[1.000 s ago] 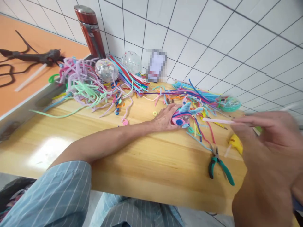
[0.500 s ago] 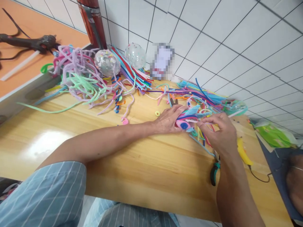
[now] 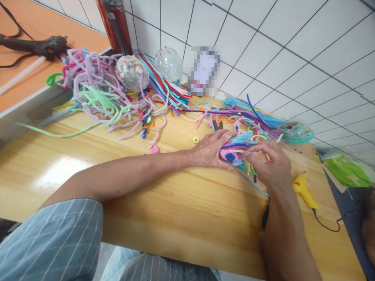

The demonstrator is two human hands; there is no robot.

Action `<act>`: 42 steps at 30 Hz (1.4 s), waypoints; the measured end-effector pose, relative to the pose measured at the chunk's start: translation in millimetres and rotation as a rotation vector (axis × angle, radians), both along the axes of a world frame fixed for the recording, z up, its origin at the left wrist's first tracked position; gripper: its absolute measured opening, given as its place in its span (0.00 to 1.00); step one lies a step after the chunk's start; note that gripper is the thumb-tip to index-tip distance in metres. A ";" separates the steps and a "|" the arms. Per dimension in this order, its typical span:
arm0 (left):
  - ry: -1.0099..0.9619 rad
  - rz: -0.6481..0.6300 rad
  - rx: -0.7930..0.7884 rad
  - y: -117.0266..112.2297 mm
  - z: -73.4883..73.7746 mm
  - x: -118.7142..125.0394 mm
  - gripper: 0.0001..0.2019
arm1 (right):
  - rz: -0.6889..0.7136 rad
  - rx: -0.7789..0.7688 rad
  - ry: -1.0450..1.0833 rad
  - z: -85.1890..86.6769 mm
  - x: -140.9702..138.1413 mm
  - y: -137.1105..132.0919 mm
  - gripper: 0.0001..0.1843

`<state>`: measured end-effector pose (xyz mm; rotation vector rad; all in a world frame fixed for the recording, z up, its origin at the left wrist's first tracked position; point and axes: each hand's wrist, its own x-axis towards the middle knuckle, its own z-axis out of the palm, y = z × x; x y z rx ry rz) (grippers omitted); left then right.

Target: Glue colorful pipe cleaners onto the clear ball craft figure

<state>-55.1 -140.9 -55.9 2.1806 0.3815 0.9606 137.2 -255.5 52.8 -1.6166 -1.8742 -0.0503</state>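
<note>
A small pipe-cleaner figure (image 3: 233,149) in pink, blue and white with a round blue eye lies on the wooden table (image 3: 175,203). My left hand (image 3: 209,150) rests on the table, its fingers curled around the figure's left side and holding it down. My right hand (image 3: 271,166) comes in from the right, fingers pinched together at the figure's right edge. What they pinch is too small to make out. Loose coloured pipe cleaners (image 3: 249,117) lie just behind both hands.
A big tangle of pastel pipe cleaners (image 3: 99,93) and two clear glitter balls (image 3: 131,72) sit at the back left beside a red flask (image 3: 115,23). A yellow glue gun (image 3: 304,189) lies right of my right hand. A black glue gun (image 3: 38,45) lies on the orange surface.
My right hand came down from near the camera with a pale stick and now pinches at the figure. My left hand stayed on the figure. The view shifted slightly.
</note>
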 end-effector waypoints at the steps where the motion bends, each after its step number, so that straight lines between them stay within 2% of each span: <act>1: -0.001 0.000 -0.006 -0.2 0.3 -0.1 0.61 | -0.007 -0.001 0.000 0.0 -0.6 0.1 0.07; 13: -0.003 0.003 -0.027 -2.2 6.6 -3.9 0.59 | -0.027 -0.007 0.000 -2.0 -2.2 1.4 0.07; 15: 0.001 -0.001 -0.017 -2.2 8.4 -6.0 0.53 | -0.021 0.007 0.011 -3.6 -1.6 2.1 0.07; 19: 0.004 -0.023 -0.027 -2.0 12.0 -10.5 0.35 | -0.022 0.001 0.020 -4.9 -1.7 2.3 0.07; 21: 0.014 -0.023 -0.033 -1.7 12.3 -11.3 0.32 | -0.029 -0.006 0.023 -4.4 -2.8 1.8 0.08; 26: 0.015 -0.024 -0.026 -0.3 9.7 -9.6 0.31 | -0.017 -0.008 0.010 -3.2 -3.0 1.0 0.08; 30: 0.018 -0.014 -0.025 1.0 7.8 -8.8 0.31 | -0.058 0.004 0.021 -8.0 1.5 0.5 0.05; 33: 0.019 -0.016 -0.016 1.6 7.1 -8.7 0.31 | -0.110 0.032 0.055 -12.9 1.3 -0.8 0.06; 37: 0.016 -0.022 -0.007 1.6 7.0 -9.0 0.31 | -0.156 0.103 -0.006 -15.7 -4.9 -3.1 0.09; 42: -0.002 -0.015 0.006 2.1 7.7 -9.5 0.31 | -0.187 0.107 0.026 -16.7 -10.9 -4.5 0.10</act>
